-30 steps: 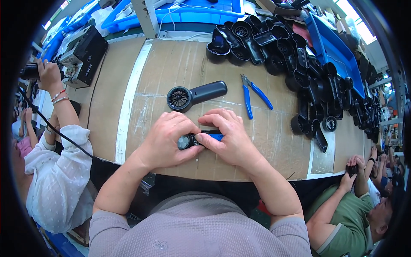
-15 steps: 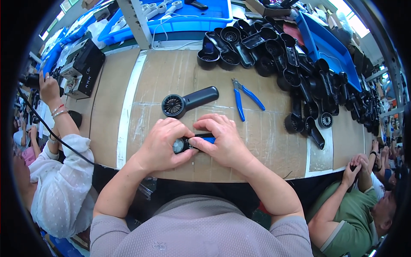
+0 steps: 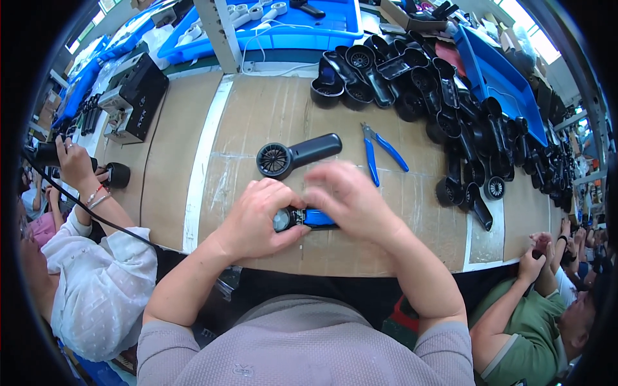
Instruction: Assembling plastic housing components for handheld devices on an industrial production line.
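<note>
From here, left hand (image 3: 254, 215) has fingers clamped on opened handheld fan (image 3: 282, 220), best braced steady; right hand (image 3: 353, 201) too blurred to tell finger grip, best gentle near blue battery (image 3: 318, 218).

Centre: one left hand (image 3: 254, 215), one right hand (image 3: 354, 201), one held blue-and-black unit (image 3: 318, 218), one loose black fan (image 3: 300, 153), one pair of blue-handled cutters (image 3: 371, 158). Upper right: one blue bin (image 3: 490, 80), black shells (image 3: 444, 127) too overlapped to count.

We are in an assembly workshop: a long, brown cardboard-topped bench (image 3: 257, 116) holds heaped black plastic fan casings (image 3: 444, 127) and blue-handled metal cutters (image 3: 371, 154), with shallow blue plastic trays (image 3: 302, 42) behind and co-workers (image 3: 100, 283) alongside.
</note>
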A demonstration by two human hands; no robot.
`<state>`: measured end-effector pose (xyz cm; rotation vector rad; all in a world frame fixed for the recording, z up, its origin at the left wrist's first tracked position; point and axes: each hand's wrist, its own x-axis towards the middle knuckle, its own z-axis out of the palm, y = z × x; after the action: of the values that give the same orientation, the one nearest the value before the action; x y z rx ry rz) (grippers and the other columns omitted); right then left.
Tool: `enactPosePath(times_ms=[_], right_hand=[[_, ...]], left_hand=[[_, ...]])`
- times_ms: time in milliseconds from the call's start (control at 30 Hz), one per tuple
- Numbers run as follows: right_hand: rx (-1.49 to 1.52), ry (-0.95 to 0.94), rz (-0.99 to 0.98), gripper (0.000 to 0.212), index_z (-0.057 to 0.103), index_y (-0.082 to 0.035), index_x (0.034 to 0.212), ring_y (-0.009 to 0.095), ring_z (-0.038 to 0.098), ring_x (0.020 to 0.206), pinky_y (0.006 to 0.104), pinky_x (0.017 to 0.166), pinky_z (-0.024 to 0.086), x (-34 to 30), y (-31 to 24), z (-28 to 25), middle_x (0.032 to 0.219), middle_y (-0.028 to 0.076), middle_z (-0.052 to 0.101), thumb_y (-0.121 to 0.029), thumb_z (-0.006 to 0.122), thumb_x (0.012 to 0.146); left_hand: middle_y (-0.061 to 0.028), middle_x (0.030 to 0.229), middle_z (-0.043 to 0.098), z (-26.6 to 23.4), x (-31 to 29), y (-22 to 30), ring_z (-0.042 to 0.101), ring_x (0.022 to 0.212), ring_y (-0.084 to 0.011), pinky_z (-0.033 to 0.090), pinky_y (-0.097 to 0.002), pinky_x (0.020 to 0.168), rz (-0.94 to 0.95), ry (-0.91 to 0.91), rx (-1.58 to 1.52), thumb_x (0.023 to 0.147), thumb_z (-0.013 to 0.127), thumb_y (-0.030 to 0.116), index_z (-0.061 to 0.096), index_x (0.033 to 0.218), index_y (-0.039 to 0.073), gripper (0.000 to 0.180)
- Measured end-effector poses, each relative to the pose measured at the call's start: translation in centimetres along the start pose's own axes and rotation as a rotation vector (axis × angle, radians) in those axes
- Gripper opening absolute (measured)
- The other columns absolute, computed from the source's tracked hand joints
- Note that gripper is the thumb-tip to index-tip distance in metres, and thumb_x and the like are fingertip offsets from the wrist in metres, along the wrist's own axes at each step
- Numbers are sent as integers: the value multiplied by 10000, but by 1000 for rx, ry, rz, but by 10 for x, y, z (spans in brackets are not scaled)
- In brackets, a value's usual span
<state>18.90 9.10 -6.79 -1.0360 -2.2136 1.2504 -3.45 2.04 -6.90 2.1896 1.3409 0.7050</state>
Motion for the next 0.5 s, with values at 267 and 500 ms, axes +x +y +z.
enactPosePath(times_ms=[267,500], right_hand=[[-872,357,-425,345,705,-61,1200,285,648,1059,382,950,526,49,31,-15,1185,103,713,-156,778,876],[-445,484,-247,395,695,-33,1256,271,669,1043,376,928,538,-19,23,-17,1195,110,716,-125,773,880]], left_hand=[[-41,995,710,4,4,0,634,967,-226,447,-345,972,18,29,-19,806,825,207,710,1010,104,256],[-39,985,722,0,2,1,647,999,-221,462,-352,975,17,22,-22,795,841,203,718,1020,97,277]])
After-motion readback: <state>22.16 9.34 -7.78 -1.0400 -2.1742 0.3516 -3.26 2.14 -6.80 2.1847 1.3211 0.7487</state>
